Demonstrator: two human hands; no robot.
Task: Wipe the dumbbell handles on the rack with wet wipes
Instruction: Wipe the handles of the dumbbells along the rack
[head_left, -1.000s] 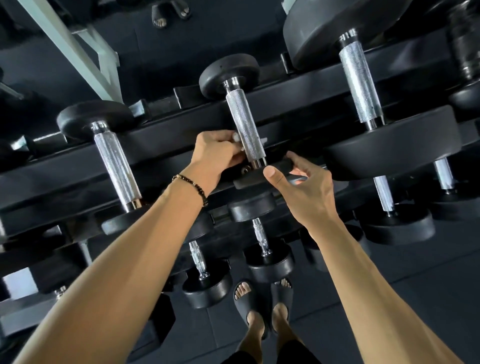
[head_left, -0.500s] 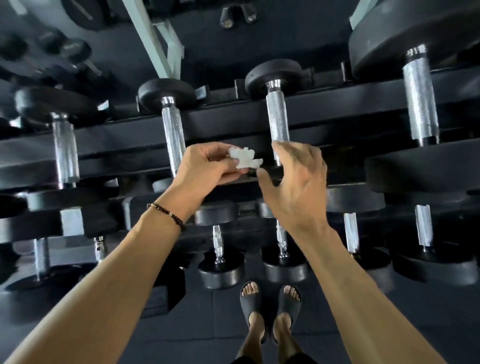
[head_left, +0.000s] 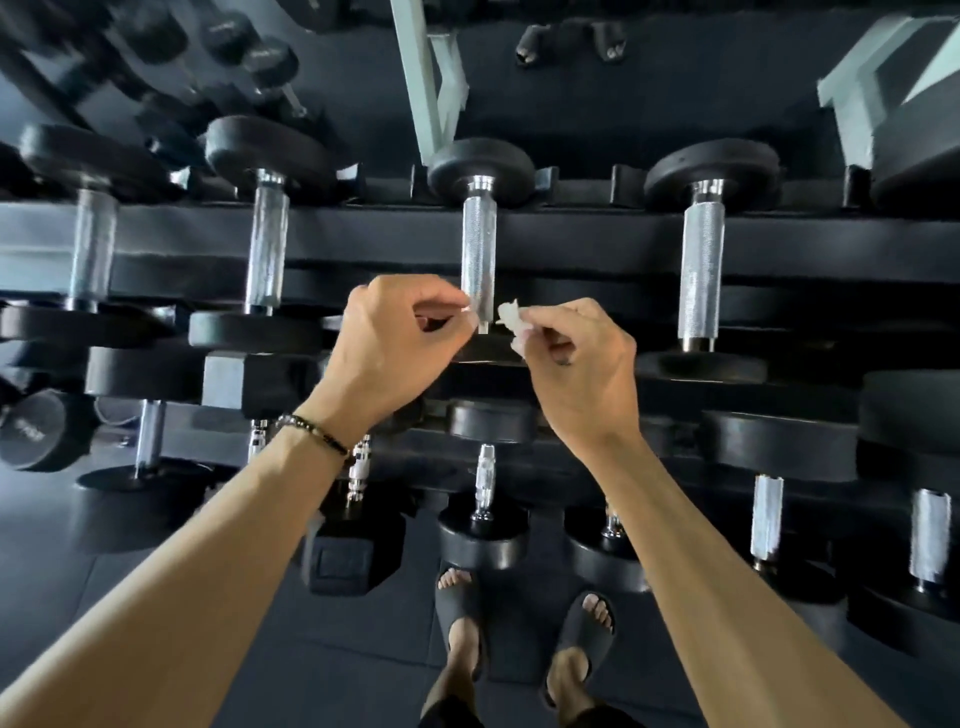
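Knurled chrome dumbbell handles stand in a row on the black rack (head_left: 363, 234). My hands meet at the lower end of the middle handle (head_left: 479, 249). My right hand (head_left: 582, 374) pinches a crumpled white wet wipe (head_left: 511, 319) just right of that handle. To the handle's left, my left hand (head_left: 389, 348), with a beaded bracelet on its wrist, has thumb and fingertips pinched on a small pale bit that looks like a corner of the wipe. The wipe does not touch the handle.
More dumbbells sit to each side on the top tier, with handles at right (head_left: 702, 270) and left (head_left: 266, 244). Lower tiers hold further dumbbells (head_left: 484, 483). My feet in black slides (head_left: 457, 603) stand on dark floor below. A pale green frame (head_left: 431, 78) rises behind.
The view has shifted left along the rack. The wad of wipe has passed from my left fingers to my right hand, which has let go of the dumbbell's end.
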